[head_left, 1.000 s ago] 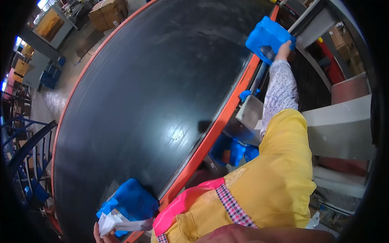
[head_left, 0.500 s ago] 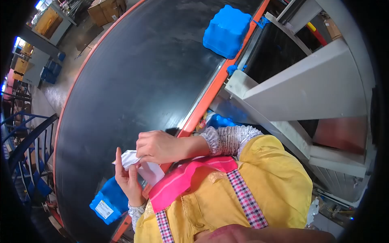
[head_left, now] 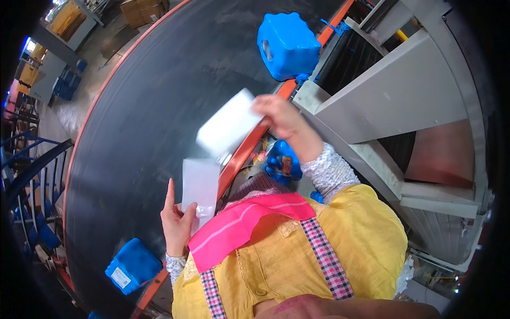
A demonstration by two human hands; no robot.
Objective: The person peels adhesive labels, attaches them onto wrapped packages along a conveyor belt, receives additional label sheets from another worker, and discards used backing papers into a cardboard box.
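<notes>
My left hand (head_left: 178, 226) pinches a pale, thin paper slip (head_left: 201, 178) by its lower end under the thumb, with the index finger stretched out. The slip looks slightly see-through, with a shiny patch near the thumb. My right hand (head_left: 281, 117) grips a white paper sheet (head_left: 227, 123) at its right corner, above the black conveyor belt (head_left: 143, 106). That sheet is blurred by motion, and any print on it cannot be read. Below my left hand, a blue-wrapped package (head_left: 135, 263) with a white label lies on the belt.
A second blue-wrapped package (head_left: 289, 45) sits farther up the belt, near its orange edge rail (head_left: 244, 151). Grey machine framing (head_left: 398, 90) stands to the right. Blue wrapped items (head_left: 284, 162) lie beneath the rail, and a dark blue metal rack (head_left: 37, 186) is at left.
My right hand has moved up and right, carrying the white sheet away from the slip in my left hand. The papers were together before. The camera view has shifted slightly.
</notes>
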